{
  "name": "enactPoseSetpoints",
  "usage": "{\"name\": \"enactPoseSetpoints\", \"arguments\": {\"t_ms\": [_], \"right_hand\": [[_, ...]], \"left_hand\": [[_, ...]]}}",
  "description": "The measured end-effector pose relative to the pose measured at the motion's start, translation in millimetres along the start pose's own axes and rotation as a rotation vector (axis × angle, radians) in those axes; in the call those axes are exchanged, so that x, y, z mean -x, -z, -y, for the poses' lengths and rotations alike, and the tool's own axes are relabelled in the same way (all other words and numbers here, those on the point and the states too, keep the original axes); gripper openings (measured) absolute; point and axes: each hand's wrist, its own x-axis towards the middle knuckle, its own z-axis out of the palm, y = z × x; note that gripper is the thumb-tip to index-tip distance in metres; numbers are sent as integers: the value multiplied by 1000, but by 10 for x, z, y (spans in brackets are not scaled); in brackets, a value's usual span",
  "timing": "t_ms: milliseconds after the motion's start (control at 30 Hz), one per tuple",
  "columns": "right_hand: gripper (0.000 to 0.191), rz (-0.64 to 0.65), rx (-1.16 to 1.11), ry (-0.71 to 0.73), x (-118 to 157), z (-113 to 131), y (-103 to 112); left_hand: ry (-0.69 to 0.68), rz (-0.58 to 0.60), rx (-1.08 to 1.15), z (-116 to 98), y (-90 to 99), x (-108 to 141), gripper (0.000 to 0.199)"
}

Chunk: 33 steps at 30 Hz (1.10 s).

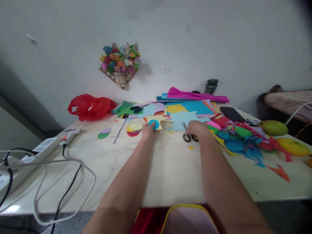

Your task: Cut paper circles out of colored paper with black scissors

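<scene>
- Circle of blue paper (155, 124) lies over a pale yellow sheet (162, 124), near the middle of the far half of the desk (175, 169); the left hand (148, 127) pinches it, thumb on top.
- The right hand (195, 127) is at the black-handled scissors (187, 138), its knuckles over one loop; whether its fingers are closed on them, I cannot tell. The blades point away from the person and look slightly parted.
- Finished rounds seem to lie left of the left hand: yellow circles (135, 127) overlapping red circles (133, 134), and, farther left, a lilac circle (106, 130) partly over a green circle (103, 135).
- The pale yellow sheet already has curved bites along its edge, yet a good part remains, so its cutting looks unfinished.
- Light blue paper (177, 119), between the hands, also has a ragged edge; colored sheets (192, 106) behind it offer plenty of uncut stock.
- Yellow trimmings (190, 147) lie near the scissors, and a large heap of scraps (243, 143) right of the right hand suggests much cutting is done.
- Farther out are a red bag (90, 107), a phone (232, 114) and a mango (273, 128).
</scene>
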Motion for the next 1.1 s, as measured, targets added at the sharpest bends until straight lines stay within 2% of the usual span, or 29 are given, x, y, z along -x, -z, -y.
{"name": "enactPoseSetpoints", "arguments": {"t_ms": [167,500,667,833,1000,1100], "right_hand": [[22,14,-4,-6,5,11,-11],[17,3,-11,-30,-25,27,-99],[30,-116,-21,-33,-27,88,-161],[38,-179,-70,-46,35,97,-101],[35,-254,-162,-63,41,65,-14],[33,-315,-339,-77,7,53,-3]], "left_hand": [[-24,30,15,-5,32,-22,28],[-57,96,64,-42,91,-26,29],[-82,109,29,-24,116,-57,28],[-112,115,-26,-8,133,-93,27],[-156,132,-27,-3,132,-106,26],[-152,136,-36,1,137,-117,27]]}}
